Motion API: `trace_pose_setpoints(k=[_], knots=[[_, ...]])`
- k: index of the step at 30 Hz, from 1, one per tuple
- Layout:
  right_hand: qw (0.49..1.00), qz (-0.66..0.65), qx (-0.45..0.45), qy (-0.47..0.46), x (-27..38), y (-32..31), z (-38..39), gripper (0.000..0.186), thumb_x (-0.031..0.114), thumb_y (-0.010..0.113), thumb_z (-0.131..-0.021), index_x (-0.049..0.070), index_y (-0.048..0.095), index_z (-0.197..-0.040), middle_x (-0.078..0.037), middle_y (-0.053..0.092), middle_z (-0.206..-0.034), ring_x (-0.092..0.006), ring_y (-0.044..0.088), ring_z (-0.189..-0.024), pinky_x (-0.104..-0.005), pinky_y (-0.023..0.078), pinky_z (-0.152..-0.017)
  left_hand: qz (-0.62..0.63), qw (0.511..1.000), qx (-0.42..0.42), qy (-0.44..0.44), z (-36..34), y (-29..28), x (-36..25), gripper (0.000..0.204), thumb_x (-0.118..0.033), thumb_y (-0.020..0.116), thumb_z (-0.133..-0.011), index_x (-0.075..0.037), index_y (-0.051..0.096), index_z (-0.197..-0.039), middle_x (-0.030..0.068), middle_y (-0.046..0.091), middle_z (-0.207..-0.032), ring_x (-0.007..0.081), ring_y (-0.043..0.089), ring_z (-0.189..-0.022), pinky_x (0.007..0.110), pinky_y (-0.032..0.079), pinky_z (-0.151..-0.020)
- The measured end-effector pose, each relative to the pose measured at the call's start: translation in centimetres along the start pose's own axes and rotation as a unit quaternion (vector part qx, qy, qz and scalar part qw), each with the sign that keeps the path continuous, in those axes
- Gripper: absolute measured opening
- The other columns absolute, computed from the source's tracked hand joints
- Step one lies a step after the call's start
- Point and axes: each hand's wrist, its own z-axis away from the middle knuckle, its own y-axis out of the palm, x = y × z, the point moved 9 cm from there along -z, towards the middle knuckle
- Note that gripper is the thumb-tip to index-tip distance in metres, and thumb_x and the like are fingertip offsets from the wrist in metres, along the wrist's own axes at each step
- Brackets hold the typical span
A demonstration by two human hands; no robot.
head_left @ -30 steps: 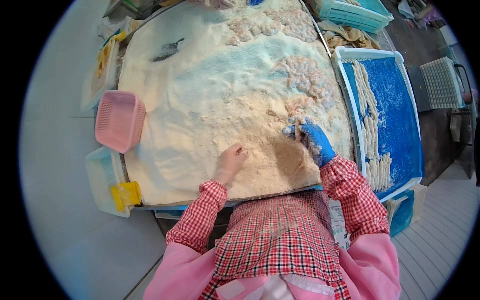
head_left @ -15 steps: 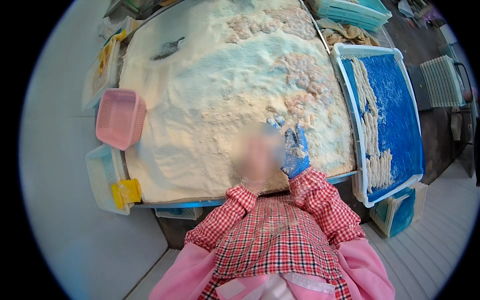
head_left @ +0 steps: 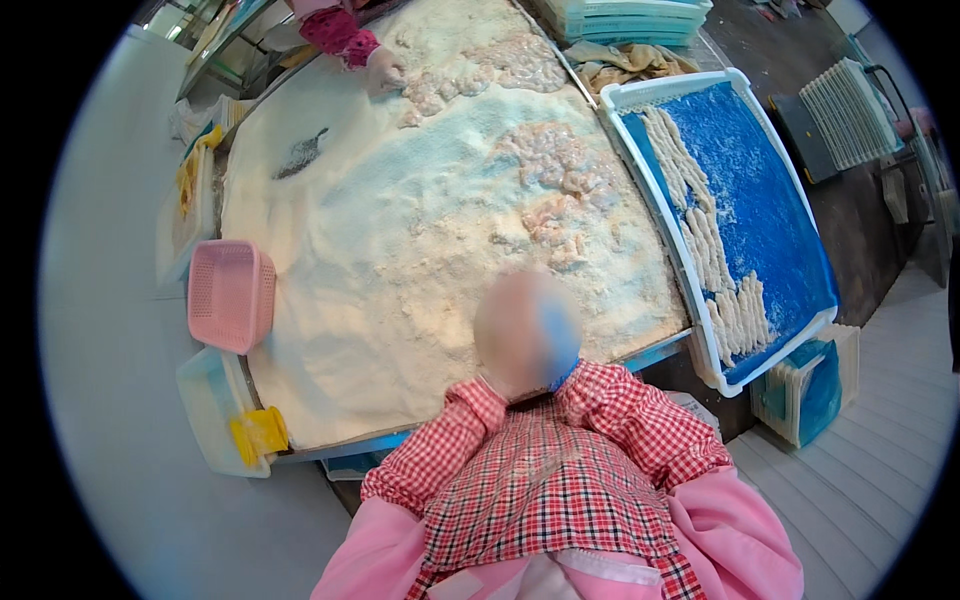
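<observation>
My left hand (head_left: 503,340), bare, and my right hand (head_left: 556,338), in a blue glove, are pressed together close to my chest, above the near edge of the crumb bed (head_left: 400,260). A blur hides the fingers and whatever lies between them. The pale crumbs cover the whole wide table (head_left: 655,350). Raw pinkish pieces (head_left: 550,175) lie in a pile just beyond my hands. To the right, a blue tray (head_left: 775,215) holds rows of coated strips (head_left: 712,265).
A co-worker's gloved hand (head_left: 383,72) works in the crumbs at the far end. A pink basket (head_left: 230,295) and a clear tub (head_left: 205,395) with a yellow scoop (head_left: 258,432) sit at the left edge. Stacked trays (head_left: 805,390) stand below the blue tray.
Both hands have left the crumbs, where they were spread apart, and come together near my chest. The view has tilted further up the table.
</observation>
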Motion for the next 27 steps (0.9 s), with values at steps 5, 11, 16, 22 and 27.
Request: trace_pose_setpoints(k=[5, 11, 16, 22, 27], knots=[[0.79, 0.552, -0.267, 0.028, 8.1, 6.9, 0.2, 0.052, 0.026, 0.036, -0.101, 0.006, 0.024, -0.148, -0.009, 0.029, -0.152, -0.0212, 0.032, -0.137, -0.0363, 0.023, -0.115, -0.046, 0.998, -0.003, -0.038, 0.3, 1.3, -2.7, 0.067, -0.035, 0.051, -0.092, -0.006, 0.027, -0.148, 0.0151, 0.025, -0.153, 0.0325, 0.017, -0.143, 0.05, 0.012, -0.116], [0.386, 0.841, -0.37, -0.081, 4.0, 11.3, 0.6, 0.045, 0.037, 0.047, -0.099, 0.008, 0.049, -0.133, -0.008, 0.063, -0.113, -0.0186, 0.062, -0.094, -0.0298, 0.052, -0.083, -0.02, 0.999, 0.028, 0.04, -1.9, 2.5, 0.4, 0.059, -0.023, 0.049, -0.091, 0.001, 0.035, -0.142, 0.0219, 0.03, -0.15, 0.0365, 0.023, -0.141, 0.049, 0.016, -0.115], [0.033, 0.925, -0.349, -0.148, -9.3, 19.3, -3.0, 0.038, 0.04, 0.057, -0.094, 0.009, 0.057, -0.116, 0.001, 0.058, -0.08, -0.0078, 0.051, -0.06, -0.0222, 0.041, -0.046, -0.095, 0.969, 0.227, -0.026, 3.7, 4.1, 6.6, 0.058, -0.023, 0.051, -0.09, 0.002, 0.037, -0.14, 0.0233, 0.031, -0.148, 0.0391, 0.025, -0.139, 0.049, 0.018, -0.115], [-0.351, 0.877, -0.215, -0.249, -19.9, 36.1, -9.6, 0.064, 0.058, 0.044, -0.094, 0.011, 0.047, -0.138, -0.006, 0.059, -0.117, -0.0162, 0.055, -0.1, -0.0329, 0.044, -0.085, -0.142, 0.986, -0.03, -0.075, -5.0, 1.8, 9.3, 0.05, -0.028, 0.053, -0.091, -0.003, 0.046, -0.134, 0.018, 0.042, -0.138, 0.0335, 0.035, -0.131, 0.045, 0.023, -0.112], [-0.315, 0.883, -0.272, -0.217, -19.0, 36.5, -12.3, 0.067, 0.061, 0.032, -0.096, 0.014, 0.042, -0.142, -0.012, 0.042, -0.145, -0.031, 0.039, -0.134, -0.0489, 0.022, -0.114, -0.04, 0.978, 0.074, -0.192, -13.3, 5.9, 11.2, 0.038, -0.028, 0.058, -0.088, -0.004, 0.059, -0.117, 0.0137, 0.054, -0.121, 0.0313, 0.047, -0.115, 0.043, 0.035, -0.102]])
